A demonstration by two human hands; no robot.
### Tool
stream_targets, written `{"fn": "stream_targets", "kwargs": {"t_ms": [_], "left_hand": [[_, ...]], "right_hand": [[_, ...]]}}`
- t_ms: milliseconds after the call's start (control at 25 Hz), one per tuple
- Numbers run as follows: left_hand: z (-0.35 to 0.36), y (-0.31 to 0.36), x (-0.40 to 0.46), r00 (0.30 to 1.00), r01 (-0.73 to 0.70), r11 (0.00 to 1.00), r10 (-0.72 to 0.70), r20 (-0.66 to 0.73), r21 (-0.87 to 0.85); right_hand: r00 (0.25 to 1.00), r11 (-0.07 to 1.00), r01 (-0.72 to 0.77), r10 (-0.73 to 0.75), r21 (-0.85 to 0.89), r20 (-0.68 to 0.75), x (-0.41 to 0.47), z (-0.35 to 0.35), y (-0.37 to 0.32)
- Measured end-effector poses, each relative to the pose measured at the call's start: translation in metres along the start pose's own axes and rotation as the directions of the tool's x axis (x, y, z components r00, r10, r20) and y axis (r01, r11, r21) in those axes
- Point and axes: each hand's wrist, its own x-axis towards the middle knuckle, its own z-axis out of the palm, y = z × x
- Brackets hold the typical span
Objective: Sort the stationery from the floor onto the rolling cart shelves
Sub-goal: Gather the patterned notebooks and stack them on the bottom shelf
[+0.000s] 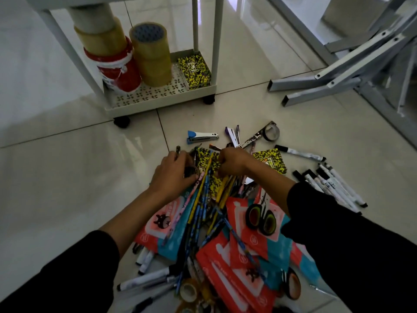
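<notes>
Dim glossy tiled floor [67, 154]; grey metal frame legs [338, 73].

A single wide-angle head camera looks forward and steeply down from above the person's arms, close over the pile [216, 222] on the floor [67, 166]. The cart [158, 96] stands farther off at the frame's top, edges bent by the lens.

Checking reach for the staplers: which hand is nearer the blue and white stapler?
Left. The left hand lies just below-left of the blue and white stapler; the right hand is farther, below-right.
</notes>
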Motion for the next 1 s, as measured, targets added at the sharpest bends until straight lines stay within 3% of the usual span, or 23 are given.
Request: {"fn": "stream_targets", "kwargs": {"t_ms": [240,440,680,840,1000], "left_hand": [[0.000,-0.007,-0.002,0.999,0.054,0.989,-0.053,0.012,-0.137],[0.001,0.005,0.008,0.987,0.063,0.948,-0.105,-0.120,-0.312],[0.002,0.019,0.030,0.997,0.073,0.915,-0.067,0.029,-0.398],[0.003,0.030,0.031,0.979,0.164,0.814,-0.063,0.197,-0.557],[-0.023,0.028,0.025,0.962,0.200,0.796,-0.048,0.269,-0.572]], "right_hand": [[0.998,0.929,-0.015,0.036,0.370,-0.052,-0.025,-0.011,0.006],[0.998,0.752,-0.056,0.061,0.657,0.015,-0.045,-0.007,0.023],[0.997,0.683,-0.073,0.067,0.727,0.037,-0.064,-0.002,0.046],[0.998,0.647,-0.063,0.062,0.760,0.029,-0.069,0.008,0.053],[1.000,0.802,0.002,0.011,0.598,-0.017,-0.067,0.008,0.048]]}}
